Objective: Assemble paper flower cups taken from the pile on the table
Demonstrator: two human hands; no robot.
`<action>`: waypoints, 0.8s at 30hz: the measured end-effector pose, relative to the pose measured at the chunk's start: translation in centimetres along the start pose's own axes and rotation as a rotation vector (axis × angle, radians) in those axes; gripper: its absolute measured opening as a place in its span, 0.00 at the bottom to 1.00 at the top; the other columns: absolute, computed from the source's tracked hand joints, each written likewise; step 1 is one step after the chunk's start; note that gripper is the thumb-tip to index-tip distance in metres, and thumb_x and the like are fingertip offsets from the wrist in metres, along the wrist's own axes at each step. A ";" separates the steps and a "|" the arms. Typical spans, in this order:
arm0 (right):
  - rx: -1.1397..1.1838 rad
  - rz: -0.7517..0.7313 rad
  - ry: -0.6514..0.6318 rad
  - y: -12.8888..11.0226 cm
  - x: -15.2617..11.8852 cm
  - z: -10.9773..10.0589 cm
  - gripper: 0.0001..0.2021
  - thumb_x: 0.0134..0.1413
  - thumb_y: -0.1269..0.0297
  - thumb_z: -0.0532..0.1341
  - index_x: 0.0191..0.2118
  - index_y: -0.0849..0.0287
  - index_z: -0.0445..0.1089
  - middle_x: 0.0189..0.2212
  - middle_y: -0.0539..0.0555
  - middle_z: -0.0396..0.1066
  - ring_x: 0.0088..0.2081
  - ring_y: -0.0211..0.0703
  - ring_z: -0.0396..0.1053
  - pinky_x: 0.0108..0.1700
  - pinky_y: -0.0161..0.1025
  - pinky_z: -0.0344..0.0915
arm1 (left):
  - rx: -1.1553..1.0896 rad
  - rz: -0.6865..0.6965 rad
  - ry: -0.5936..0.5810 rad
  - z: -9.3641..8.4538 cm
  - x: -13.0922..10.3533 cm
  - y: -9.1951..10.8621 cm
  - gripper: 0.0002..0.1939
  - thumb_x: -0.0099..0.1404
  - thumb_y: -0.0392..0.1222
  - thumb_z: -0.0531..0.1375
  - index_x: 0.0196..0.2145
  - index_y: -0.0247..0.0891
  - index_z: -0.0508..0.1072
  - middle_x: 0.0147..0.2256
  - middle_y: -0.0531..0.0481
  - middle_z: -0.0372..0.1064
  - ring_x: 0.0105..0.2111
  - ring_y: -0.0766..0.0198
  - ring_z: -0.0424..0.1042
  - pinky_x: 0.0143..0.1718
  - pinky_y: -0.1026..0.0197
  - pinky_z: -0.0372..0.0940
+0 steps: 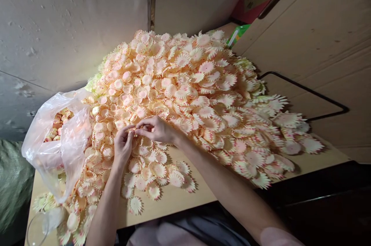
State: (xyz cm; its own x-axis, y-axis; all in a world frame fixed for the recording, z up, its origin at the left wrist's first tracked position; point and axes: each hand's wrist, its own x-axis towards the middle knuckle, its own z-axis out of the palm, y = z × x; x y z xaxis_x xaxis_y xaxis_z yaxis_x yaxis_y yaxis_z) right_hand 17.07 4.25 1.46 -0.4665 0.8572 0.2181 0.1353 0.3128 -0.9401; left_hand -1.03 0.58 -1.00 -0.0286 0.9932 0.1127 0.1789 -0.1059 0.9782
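My left hand [124, 143] and my right hand [156, 128] meet fingertip to fingertip, just over a big heap of flower-shaped pieces [179, 95]. The pieces are pale cream-yellow discs with notched edges, pink centres and red-tinged tips. Thumb and fingers are pinched together on both hands. Whatever lies between them is too small and hidden to name. A looser spread of the same pieces [158, 170] lies below my hands on the wooden table [171, 205].
At the left stands a translucent plastic bag [74, 137] with small rolled cream-and-red pieces [59, 122] inside. A clear cup [37, 230] sits at the front left corner. Cardboard [313, 45] with a black metal bar [313, 93] rises at the right; a wall [66, 25] stands behind.
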 end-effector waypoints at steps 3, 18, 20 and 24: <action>0.071 0.028 -0.008 -0.1 0.0 -0.1 0.14 0.58 0.56 0.63 0.36 0.64 0.75 0.20 0.47 0.63 0.22 0.32 0.56 0.24 0.33 0.53 | -0.098 -0.063 -0.020 0.0 -0.1 0.1 0.16 0.64 0.53 0.61 0.43 0.42 0.67 0.18 0.62 0.53 0.15 0.75 0.50 0.17 0.71 0.46; 0.010 0.076 -0.062 0.4 -0.1 -0.3 0.10 0.55 0.60 0.64 0.37 0.63 0.76 0.19 0.45 0.58 0.21 0.31 0.52 0.22 0.32 0.49 | -0.157 -0.099 -0.028 0.2 -0.1 0.9 0.18 0.64 0.55 0.61 0.41 0.44 0.58 0.19 0.64 0.53 0.14 0.76 0.48 0.15 0.73 0.45; -0.007 0.060 -0.057 0.3 -0.1 -0.2 0.10 0.55 0.61 0.64 0.36 0.64 0.75 0.19 0.45 0.58 0.21 0.31 0.53 0.23 0.32 0.51 | -0.163 -0.099 -0.034 0.2 -0.1 0.8 0.18 0.64 0.54 0.61 0.41 0.43 0.58 0.19 0.64 0.53 0.14 0.76 0.48 0.16 0.73 0.45; -0.093 -0.013 -0.037 0.1 -0.2 0.0 0.09 0.53 0.63 0.63 0.34 0.64 0.74 0.17 0.44 0.58 0.20 0.31 0.53 0.22 0.32 0.52 | -0.162 -0.092 -0.050 0.2 -0.2 0.8 0.18 0.64 0.53 0.61 0.42 0.43 0.58 0.18 0.64 0.52 0.14 0.75 0.49 0.17 0.72 0.45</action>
State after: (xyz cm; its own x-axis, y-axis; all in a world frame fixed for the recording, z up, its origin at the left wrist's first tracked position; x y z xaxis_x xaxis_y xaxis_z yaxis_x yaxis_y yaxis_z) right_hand 17.19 4.15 1.33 -0.5008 0.8374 0.2189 0.2090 0.3624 -0.9083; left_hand -0.64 0.34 -0.32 0.0122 0.9998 0.0165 0.0166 -0.0167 0.9997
